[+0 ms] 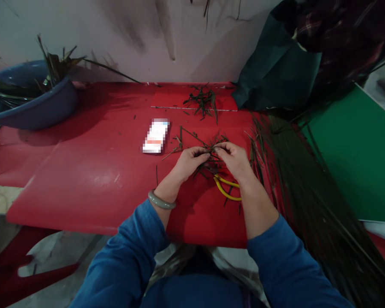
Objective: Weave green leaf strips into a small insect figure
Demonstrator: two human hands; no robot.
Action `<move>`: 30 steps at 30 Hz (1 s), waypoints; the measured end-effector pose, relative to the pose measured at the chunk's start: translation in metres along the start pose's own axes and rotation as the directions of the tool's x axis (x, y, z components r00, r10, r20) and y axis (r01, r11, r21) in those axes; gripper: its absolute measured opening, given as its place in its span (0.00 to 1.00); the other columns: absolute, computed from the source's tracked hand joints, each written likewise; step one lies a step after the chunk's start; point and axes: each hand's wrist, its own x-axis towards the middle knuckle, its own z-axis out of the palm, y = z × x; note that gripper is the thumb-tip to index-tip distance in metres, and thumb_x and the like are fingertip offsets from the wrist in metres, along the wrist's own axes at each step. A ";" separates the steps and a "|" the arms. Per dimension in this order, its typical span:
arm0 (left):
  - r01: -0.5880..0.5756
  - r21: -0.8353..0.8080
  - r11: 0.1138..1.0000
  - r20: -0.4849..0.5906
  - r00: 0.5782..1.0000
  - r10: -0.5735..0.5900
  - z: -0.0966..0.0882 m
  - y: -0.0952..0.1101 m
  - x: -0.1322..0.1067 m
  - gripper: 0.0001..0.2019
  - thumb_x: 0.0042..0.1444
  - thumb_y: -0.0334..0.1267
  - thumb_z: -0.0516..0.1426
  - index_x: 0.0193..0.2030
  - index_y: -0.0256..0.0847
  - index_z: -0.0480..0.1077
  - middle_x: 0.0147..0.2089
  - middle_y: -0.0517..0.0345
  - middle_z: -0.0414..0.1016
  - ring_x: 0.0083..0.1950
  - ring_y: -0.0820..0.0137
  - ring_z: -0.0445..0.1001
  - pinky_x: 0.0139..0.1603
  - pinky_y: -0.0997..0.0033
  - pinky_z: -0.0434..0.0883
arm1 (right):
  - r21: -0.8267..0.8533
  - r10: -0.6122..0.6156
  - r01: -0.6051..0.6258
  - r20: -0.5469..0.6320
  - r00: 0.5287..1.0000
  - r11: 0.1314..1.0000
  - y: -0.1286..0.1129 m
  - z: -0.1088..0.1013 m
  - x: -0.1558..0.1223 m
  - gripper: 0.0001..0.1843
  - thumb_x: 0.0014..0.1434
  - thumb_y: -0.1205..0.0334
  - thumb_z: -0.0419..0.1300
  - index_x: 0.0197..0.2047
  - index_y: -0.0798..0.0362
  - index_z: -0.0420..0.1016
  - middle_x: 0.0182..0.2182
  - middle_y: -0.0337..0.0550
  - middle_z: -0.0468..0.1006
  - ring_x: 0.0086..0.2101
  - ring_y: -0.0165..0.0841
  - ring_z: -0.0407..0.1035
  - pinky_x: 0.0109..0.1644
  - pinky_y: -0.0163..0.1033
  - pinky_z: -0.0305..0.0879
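Both of my hands meet over the red table cover (pixel 93 171), thumbs and fingers pinched. My left hand (pixel 192 161) and my right hand (pixel 233 157) hold a small spiky piece woven from dark green leaf strips (pixel 212 147) between their fingertips. Its exact shape is too small to make out. Just below the hands lie pliers or cutters with yellow handles (pixel 226 188), partly covered by my right wrist. Loose leaf scraps (pixel 180 143) are scattered around the fingers. A grey-green bangle (pixel 161 201) circles my left wrist.
A lit phone (pixel 156 137) lies left of my hands. Behind them sits a pile of dark woven leaf pieces (pixel 203 102). Long leaf strips (pixel 308 192) spread along the right, beside a green board (pixel 356 149). A blue basin (pixel 60 100) with leaves stands far left; a dark green bag (pixel 279 68) stands back right.
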 end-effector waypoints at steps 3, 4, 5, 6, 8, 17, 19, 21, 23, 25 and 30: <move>0.001 -0.079 0.997 -0.074 0.997 -0.007 -0.001 0.005 0.000 0.08 0.41 0.37 0.61 0.28 0.36 0.70 0.24 0.62 0.70 0.25 0.79 0.67 0.30 0.76 0.65 | 0.048 0.003 0.000 -0.075 0.997 0.999 0.006 -0.003 0.003 0.14 0.52 0.54 0.53 0.37 0.53 0.72 0.31 0.41 0.76 0.33 0.31 0.70 0.40 0.39 0.65; -0.010 -0.115 0.993 -0.108 0.994 -0.002 -0.002 0.006 0.000 0.08 0.41 0.37 0.61 0.28 0.36 0.70 0.24 0.62 0.70 0.25 0.79 0.67 0.30 0.76 0.66 | 0.034 0.012 -0.008 -0.099 0.995 0.999 0.008 -0.004 0.005 0.14 0.53 0.55 0.53 0.38 0.53 0.72 0.31 0.41 0.76 0.32 0.31 0.70 0.39 0.39 0.66; -0.027 -0.152 0.988 -0.143 0.990 0.005 -0.003 0.008 0.001 0.08 0.41 0.37 0.61 0.28 0.37 0.70 0.25 0.62 0.70 0.25 0.79 0.67 0.31 0.75 0.66 | 0.000 0.016 -0.016 -0.112 0.994 1.000 0.010 -0.004 0.006 0.13 0.53 0.56 0.52 0.38 0.53 0.72 0.31 0.41 0.76 0.32 0.31 0.70 0.39 0.39 0.66; -0.049 -0.188 0.981 -0.177 0.984 0.015 -0.004 0.009 0.001 0.08 0.41 0.37 0.61 0.29 0.37 0.69 0.25 0.62 0.70 0.26 0.79 0.68 0.31 0.75 0.67 | -0.059 0.011 -0.017 -0.105 0.994 0.998 0.011 -0.004 0.006 0.13 0.53 0.57 0.52 0.38 0.53 0.72 0.31 0.42 0.76 0.33 0.32 0.70 0.39 0.39 0.65; -0.096 -0.238 0.967 -0.229 0.973 0.041 -0.008 0.010 0.003 0.09 0.41 0.37 0.61 0.29 0.38 0.69 0.26 0.62 0.71 0.26 0.78 0.69 0.31 0.75 0.68 | -0.236 -0.016 0.011 -0.020 1.000 0.972 0.011 -0.003 0.005 0.11 0.53 0.59 0.53 0.37 0.52 0.73 0.33 0.43 0.77 0.35 0.33 0.70 0.41 0.40 0.65; -0.122 -0.240 0.963 -0.267 0.962 0.055 -0.011 0.011 0.005 0.08 0.41 0.37 0.61 0.30 0.37 0.68 0.27 0.63 0.70 0.25 0.80 0.69 0.30 0.76 0.67 | -0.764 0.094 0.126 0.238 0.967 0.633 -0.001 0.016 -0.005 0.15 0.55 0.53 0.54 0.42 0.50 0.72 0.39 0.47 0.74 0.37 0.37 0.70 0.40 0.40 0.63; -0.124 -0.242 0.962 -0.263 0.963 0.058 -0.010 0.012 0.005 0.08 0.42 0.37 0.61 0.30 0.37 0.68 0.27 0.63 0.70 0.24 0.80 0.69 0.29 0.76 0.66 | -0.777 0.083 0.144 0.245 0.966 0.613 0.000 0.016 -0.004 0.14 0.55 0.54 0.53 0.42 0.49 0.72 0.39 0.46 0.74 0.37 0.37 0.70 0.39 0.40 0.63; -0.124 -0.242 0.962 -0.256 0.965 0.060 -0.010 0.012 0.005 0.08 0.42 0.36 0.61 0.29 0.37 0.68 0.26 0.63 0.70 0.24 0.80 0.69 0.28 0.76 0.66 | -0.778 0.077 0.153 0.249 0.965 0.609 0.001 0.015 -0.004 0.14 0.56 0.55 0.52 0.42 0.49 0.71 0.40 0.46 0.74 0.38 0.37 0.70 0.39 0.40 0.63; -0.126 -0.246 0.961 -0.255 0.965 0.061 -0.011 0.013 0.005 0.08 0.41 0.36 0.61 0.29 0.37 0.68 0.26 0.63 0.70 0.24 0.80 0.69 0.28 0.76 0.65 | -0.764 0.067 0.159 0.255 0.965 0.626 0.002 0.015 -0.004 0.15 0.56 0.56 0.52 0.45 0.49 0.70 0.42 0.46 0.74 0.39 0.38 0.70 0.40 0.40 0.63; -0.130 -0.252 0.959 -0.261 0.963 0.062 -0.011 0.013 0.005 0.08 0.41 0.36 0.61 0.29 0.37 0.68 0.26 0.64 0.69 0.24 0.80 0.69 0.28 0.76 0.65 | -0.747 0.054 0.166 0.260 0.964 0.644 0.001 0.017 -0.004 0.16 0.56 0.55 0.52 0.47 0.49 0.69 0.44 0.46 0.74 0.41 0.39 0.70 0.41 0.41 0.63; -0.124 -0.230 0.965 -0.264 0.963 0.061 -0.010 0.013 0.005 0.08 0.41 0.37 0.61 0.29 0.37 0.68 0.25 0.64 0.70 0.24 0.79 0.68 0.29 0.75 0.66 | -0.769 0.081 0.160 0.264 0.961 0.619 -0.007 0.026 -0.005 0.17 0.56 0.53 0.51 0.46 0.50 0.69 0.43 0.49 0.74 0.40 0.40 0.70 0.39 0.41 0.63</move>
